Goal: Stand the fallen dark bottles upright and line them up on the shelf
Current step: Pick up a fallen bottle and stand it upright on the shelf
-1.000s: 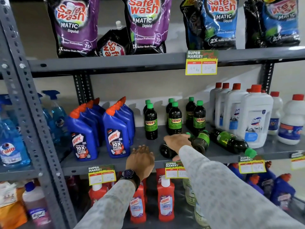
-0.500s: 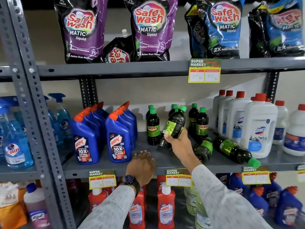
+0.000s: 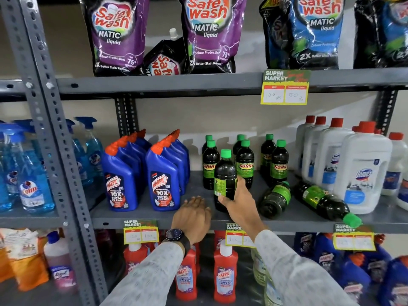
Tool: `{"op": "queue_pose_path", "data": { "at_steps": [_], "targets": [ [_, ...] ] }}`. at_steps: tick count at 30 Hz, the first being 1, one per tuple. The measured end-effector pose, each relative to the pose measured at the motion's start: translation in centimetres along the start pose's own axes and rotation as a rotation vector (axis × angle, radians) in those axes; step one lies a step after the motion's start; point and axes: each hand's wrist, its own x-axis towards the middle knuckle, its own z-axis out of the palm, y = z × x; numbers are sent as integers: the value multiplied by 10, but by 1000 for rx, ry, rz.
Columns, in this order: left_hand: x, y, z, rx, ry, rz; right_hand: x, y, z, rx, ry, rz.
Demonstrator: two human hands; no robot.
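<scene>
My right hand (image 3: 240, 199) grips a dark green-capped bottle (image 3: 224, 175) that stands upright at the front of the grey middle shelf (image 3: 154, 214). Behind it stand several upright dark Sunny bottles (image 3: 244, 164) in short rows. To the right, two dark bottles lie fallen: one (image 3: 274, 196) with its base toward me, the other (image 3: 324, 200) with its green cap pointing over the shelf's front edge. My left hand (image 3: 194, 215) rests flat on the shelf edge, left of the held bottle, holding nothing.
Blue Harpic bottles (image 3: 163, 180) stand left of the dark bottles, white Domex jugs (image 3: 362, 171) to the right. Detergent pouches (image 3: 209, 34) fill the shelf above. Red Harpic bottles (image 3: 225, 274) stand below. A grey upright post (image 3: 50, 133) is at the left, blue spray bottles (image 3: 28, 173) beyond it.
My right hand lifted a fallen bottle off the shelf, tilted it up, and now holds it upright on the shelf front. My left hand has stayed on the shelf edge.
</scene>
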Motion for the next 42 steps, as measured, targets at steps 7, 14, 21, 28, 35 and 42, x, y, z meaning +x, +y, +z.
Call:
{"op": "queue_pose_path", "data": {
  "at_steps": [7, 14, 21, 28, 35, 42],
  "targets": [
    [1, -1, 1, 0, -4, -12, 2, -2, -4, 29, 27, -92],
    [2, -2, 4, -17, 11, -27, 17, 3, -12, 242, -113, -17],
    [4, -4, 10, -24, 23, -37, 10, 1, -8, 163, -50, -64],
    [5, -5, 14, -36, 40, -47, 13, 10, -15, 309, -176, -39],
    [5, -5, 13, -26, 36, -31, 12, 5, -11, 154, -111, -71],
    [5, -5, 14, -17, 50, -30, 15, 11, -12, 221, -185, -23]
  ]
}}
